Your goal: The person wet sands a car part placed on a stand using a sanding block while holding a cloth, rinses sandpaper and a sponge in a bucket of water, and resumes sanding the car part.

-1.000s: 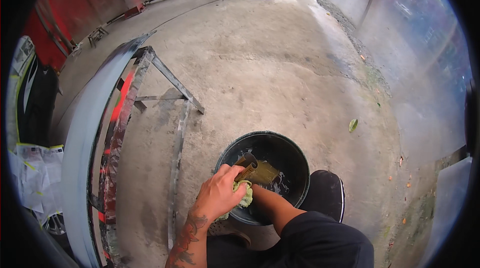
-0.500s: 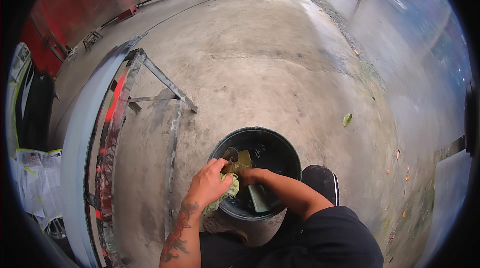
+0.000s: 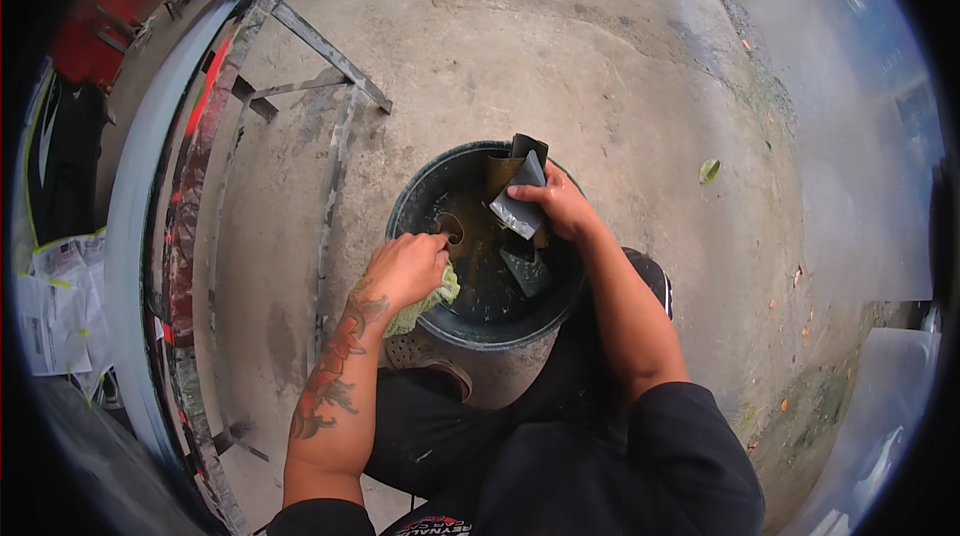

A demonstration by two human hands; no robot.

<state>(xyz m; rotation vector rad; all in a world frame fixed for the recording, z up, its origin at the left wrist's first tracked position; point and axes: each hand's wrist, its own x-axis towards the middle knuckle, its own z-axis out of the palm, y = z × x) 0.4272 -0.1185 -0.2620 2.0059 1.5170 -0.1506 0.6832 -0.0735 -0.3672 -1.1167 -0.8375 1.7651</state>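
Note:
A round dark bucket [image 3: 470, 328] with water in it stands on the floor before me. My right hand [image 3: 566, 202] grips several bent sheets of what looks like wet sandpaper [image 3: 522, 194], grey and brown, above the bucket's far right side. Thumb on top, it presses them together. At the left rim my left hand [image 3: 405, 271] is closed on a yellow-green cloth [image 3: 425, 304] that hangs outside the bucket. A curled brown sheet [image 3: 452, 227] is at its fingertips; whether they grip it, I cannot tell. Low in the bucket is a grey-green flat block [image 3: 527, 274].
Left of me stands a paint-stained metal stand [image 3: 200, 161] with a long pale panel [image 3: 135, 206] along it. Masking paper [image 3: 70, 286] hangs farther left. My shoe [image 3: 648, 276] is just right of the bucket. A leaf [image 3: 709, 171] lies on the concrete floor.
My right hand has come up from inside the bucket with the sandpaper sheets and moved to the right. The left hand keeps the cloth at the rim. My view has tipped downward.

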